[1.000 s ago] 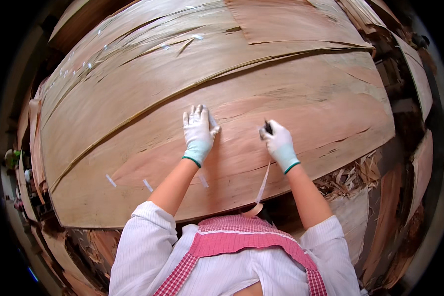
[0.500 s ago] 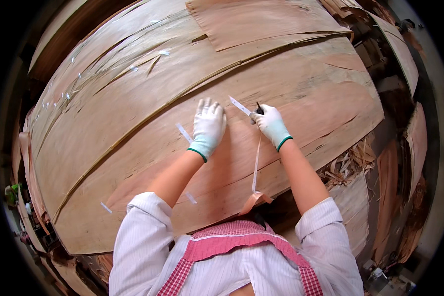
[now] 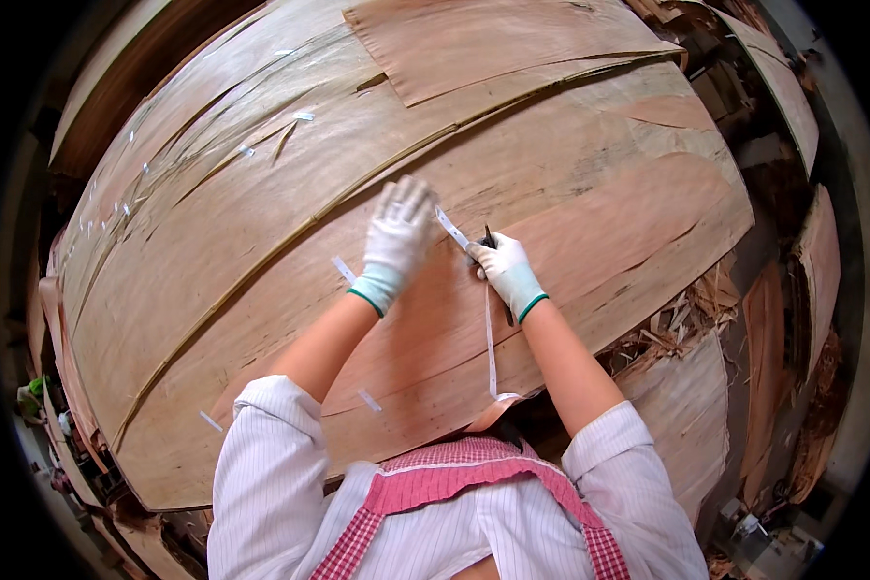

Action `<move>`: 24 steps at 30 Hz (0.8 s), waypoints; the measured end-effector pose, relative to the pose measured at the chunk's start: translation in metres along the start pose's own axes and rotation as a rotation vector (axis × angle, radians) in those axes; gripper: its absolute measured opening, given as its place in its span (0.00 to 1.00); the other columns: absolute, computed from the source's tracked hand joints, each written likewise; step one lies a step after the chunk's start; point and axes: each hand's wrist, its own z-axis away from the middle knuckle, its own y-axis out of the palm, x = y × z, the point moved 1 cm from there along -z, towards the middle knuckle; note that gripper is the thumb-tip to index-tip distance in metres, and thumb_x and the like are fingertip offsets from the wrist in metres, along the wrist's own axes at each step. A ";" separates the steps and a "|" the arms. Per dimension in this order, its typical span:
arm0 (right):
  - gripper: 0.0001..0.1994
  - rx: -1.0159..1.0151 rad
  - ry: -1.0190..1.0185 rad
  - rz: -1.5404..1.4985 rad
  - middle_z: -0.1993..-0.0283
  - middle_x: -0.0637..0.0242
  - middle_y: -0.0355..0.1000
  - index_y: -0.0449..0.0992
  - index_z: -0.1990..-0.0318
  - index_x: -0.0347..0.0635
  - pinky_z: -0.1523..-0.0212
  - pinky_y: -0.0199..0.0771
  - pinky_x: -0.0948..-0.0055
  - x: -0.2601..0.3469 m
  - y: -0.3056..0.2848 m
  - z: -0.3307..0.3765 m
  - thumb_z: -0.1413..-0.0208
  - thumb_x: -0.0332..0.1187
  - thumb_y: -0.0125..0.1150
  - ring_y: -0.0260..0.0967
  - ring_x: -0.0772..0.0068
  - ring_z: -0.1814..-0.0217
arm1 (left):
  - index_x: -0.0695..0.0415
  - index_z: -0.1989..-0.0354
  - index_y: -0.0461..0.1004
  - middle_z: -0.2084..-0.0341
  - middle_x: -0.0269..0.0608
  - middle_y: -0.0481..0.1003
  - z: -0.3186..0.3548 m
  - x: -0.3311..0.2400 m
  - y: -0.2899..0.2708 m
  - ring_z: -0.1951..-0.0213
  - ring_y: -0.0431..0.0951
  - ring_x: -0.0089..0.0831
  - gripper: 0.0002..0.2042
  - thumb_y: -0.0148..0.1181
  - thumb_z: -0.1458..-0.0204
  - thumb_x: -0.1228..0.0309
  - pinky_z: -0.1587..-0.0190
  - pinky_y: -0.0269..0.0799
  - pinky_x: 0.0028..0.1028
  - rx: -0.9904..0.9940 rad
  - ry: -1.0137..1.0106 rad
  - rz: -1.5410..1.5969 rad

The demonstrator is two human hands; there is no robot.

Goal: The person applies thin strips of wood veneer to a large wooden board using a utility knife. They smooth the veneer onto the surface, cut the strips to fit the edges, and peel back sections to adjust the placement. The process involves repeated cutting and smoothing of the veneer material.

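Observation:
Both my hands wear white gloves with green-edged cuffs. My left hand (image 3: pixel 397 237) is open over the large veneer sheet (image 3: pixel 561 164), its fingers stretched out and slightly blurred; whether it touches the wood is unclear. My right hand (image 3: pixel 507 269) is closed on a white tape strip (image 3: pixel 451 230), whose free end points toward my left fingers. A small dark tool (image 3: pixel 487 236) also sticks out of that fist; its kind is hard to make out. From the right hand, a white tape length (image 3: pixel 491 348) runs down to a peach-coloured loop (image 3: pixel 493 414) at my waist.
Short white tape pieces (image 3: pixel 344 269) are stuck on the veneer near my left wrist and elsewhere. A long thin wooden strip (image 3: pixel 309 224) lies across the sheet. Another veneer piece (image 3: pixel 512 43) overlaps at the far side. Wood scraps (image 3: pixel 681 314) lie along the right edge.
My left hand has moved slightly left and farther away. My right hand has come left and nearer to me, with the tape and dark tool still in it.

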 end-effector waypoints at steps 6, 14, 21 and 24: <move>0.07 0.011 0.000 0.003 0.77 0.66 0.72 0.71 0.71 0.36 0.80 0.62 0.80 0.003 0.006 0.002 0.45 0.29 0.60 0.62 0.81 0.82 | 0.56 0.46 0.72 0.40 0.42 0.66 0.015 0.001 0.012 0.34 0.58 0.39 0.19 0.53 0.45 0.63 0.30 0.42 0.42 0.073 0.034 -0.219; 0.08 0.022 -0.024 0.056 0.77 0.64 0.73 0.72 0.70 0.35 0.79 0.65 0.75 -0.003 0.002 -0.001 0.45 0.30 0.60 0.66 0.78 0.80 | 0.57 0.42 0.66 0.41 0.44 0.66 0.015 -0.011 0.004 0.36 0.61 0.39 0.22 0.54 0.45 0.65 0.31 0.48 0.41 0.153 0.108 0.114; 0.10 -0.085 -0.202 0.539 0.74 0.57 0.75 0.73 0.67 0.34 0.76 0.68 0.66 0.027 -0.042 -0.028 0.47 0.34 0.63 0.70 0.70 0.76 | 0.59 0.44 0.68 0.44 0.46 0.68 0.007 -0.017 0.004 0.39 0.65 0.40 0.21 0.54 0.46 0.67 0.33 0.52 0.41 0.191 -0.049 0.223; 0.11 -0.042 -0.030 0.050 0.75 0.63 0.73 0.72 0.70 0.34 0.82 0.64 0.76 0.008 -0.029 -0.029 0.46 0.33 0.64 0.64 0.83 0.79 | 0.60 0.48 0.71 0.47 0.47 0.72 -0.018 -0.039 -0.001 0.41 0.68 0.40 0.18 0.54 0.46 0.67 0.34 0.55 0.41 -0.008 0.108 0.267</move>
